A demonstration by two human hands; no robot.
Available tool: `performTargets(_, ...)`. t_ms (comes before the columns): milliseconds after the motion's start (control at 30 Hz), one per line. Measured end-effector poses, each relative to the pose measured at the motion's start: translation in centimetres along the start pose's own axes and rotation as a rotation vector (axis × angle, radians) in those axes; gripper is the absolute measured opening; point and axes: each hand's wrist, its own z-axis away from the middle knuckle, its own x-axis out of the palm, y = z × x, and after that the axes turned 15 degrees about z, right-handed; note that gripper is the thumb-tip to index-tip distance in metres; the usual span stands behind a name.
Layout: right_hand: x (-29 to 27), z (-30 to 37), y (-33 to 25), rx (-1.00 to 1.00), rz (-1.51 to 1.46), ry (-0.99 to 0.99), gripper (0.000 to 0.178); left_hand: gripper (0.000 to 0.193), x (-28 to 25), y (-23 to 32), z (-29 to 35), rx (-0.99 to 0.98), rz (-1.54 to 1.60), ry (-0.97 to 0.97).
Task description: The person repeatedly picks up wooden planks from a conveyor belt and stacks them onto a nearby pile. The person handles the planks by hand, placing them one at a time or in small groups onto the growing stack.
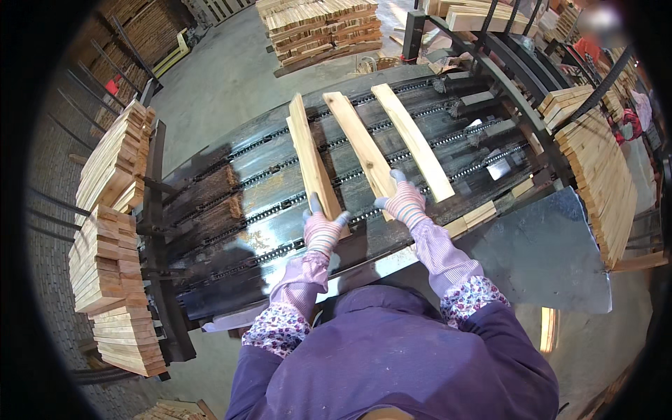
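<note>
My left hand (323,227), in a striped glove with grey fingertips, grips the near end of a wooden board (312,157), thumb on its right side. A second board edge shows close along that board's left side. My right hand (406,201), gloved alike, is closed on the near end of the middle board (360,140), which has dark knots. To its right a third, paler board (413,140) lies untouched. All of them rest lengthwise away from me across the dark chain conveyor (259,227). The undersides of my fingers are hidden.
Stacked boards (105,262) stand in a rack at the left, with more upright boards (595,182) at the right. A grey metal sheet (535,248) slopes beside the conveyor's near right edge. Beyond the conveyor a large wood pile (322,31) sits on the floor.
</note>
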Motion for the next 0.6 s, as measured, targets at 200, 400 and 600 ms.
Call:
performTargets(200,2.7,-1.4,3.7,0.08,-1.328,-0.473,0.062,0.129,0.7,0.5,1.4,-0.112,-0.251,-0.08)
performTargets(400,4.8,-2.4,2.9,-0.168,-1.197,-0.576,0.07,0.118,-2.6,-2.0,0.0,-0.177,0.079,-0.049)
performTargets(600,4.8,-3.0,2.1,-0.237,-1.292,-0.63,0.074,0.083,-8.2,-5.0,-0.3,-0.256,1.702,-0.677)
